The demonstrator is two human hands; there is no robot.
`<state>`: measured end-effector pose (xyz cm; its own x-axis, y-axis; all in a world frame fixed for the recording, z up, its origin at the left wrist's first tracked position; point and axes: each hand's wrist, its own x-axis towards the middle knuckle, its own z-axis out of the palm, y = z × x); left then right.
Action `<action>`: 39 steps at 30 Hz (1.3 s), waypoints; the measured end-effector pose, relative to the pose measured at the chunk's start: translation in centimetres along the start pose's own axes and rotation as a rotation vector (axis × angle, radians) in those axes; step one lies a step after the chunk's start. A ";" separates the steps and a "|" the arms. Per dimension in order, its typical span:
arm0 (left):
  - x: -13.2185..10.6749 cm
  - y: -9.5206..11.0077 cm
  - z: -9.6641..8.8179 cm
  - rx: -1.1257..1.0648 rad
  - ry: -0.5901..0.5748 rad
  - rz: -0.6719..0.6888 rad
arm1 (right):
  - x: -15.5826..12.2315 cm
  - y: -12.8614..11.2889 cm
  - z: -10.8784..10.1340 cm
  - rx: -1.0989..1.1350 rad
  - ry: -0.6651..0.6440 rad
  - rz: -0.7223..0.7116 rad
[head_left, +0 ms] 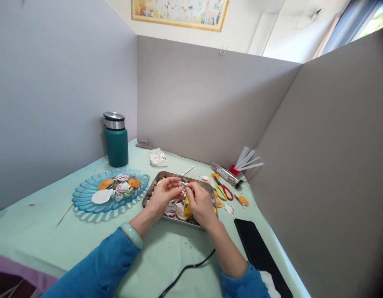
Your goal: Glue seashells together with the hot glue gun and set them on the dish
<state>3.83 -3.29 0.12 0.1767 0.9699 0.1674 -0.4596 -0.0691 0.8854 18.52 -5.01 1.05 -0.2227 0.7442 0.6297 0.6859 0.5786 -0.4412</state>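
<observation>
Above a metal tray [191, 224] of shells, my left hand [162, 198] and my right hand [201, 203] come together at the fingertips. Between them is a small whitish piece [184, 183], too small to make out its kind. Fingers of both hands are closed around it in a pinch. Inside the tray lie pale and reddish shells [180, 210] and a bright yellow thing [187, 207], partly hidden by my hands. A pale green bangle [131, 235] circles my left wrist.
Left stands a blue scalloped plate [81, 194] with shells, behind it a green bottle [116, 145]. Scissors [224, 192], orange shells [243, 201], a clear tube [227, 175] and translucent sticks [245, 157] lie right. Nearer are a black slab [259, 252] and a cable [188, 268]. Grey panels enclose the table.
</observation>
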 end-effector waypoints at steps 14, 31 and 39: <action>0.0 0.2 0.1 -0.012 0.028 0.001 | 0.0 0.1 -0.1 -0.073 0.015 -0.050; 0.1 -0.1 0.2 0.102 0.089 0.064 | 0.1 -0.1 0.2 -0.278 -0.001 -0.101; 0.2 -0.3 0.1 0.149 0.099 0.091 | -0.1 0.0 0.5 -0.317 -0.004 -0.096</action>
<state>4.12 -3.11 -0.11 0.0508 0.9757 0.2131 -0.3344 -0.1844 0.9242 18.24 -4.94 0.63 -0.2990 0.6927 0.6563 0.8429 0.5141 -0.1586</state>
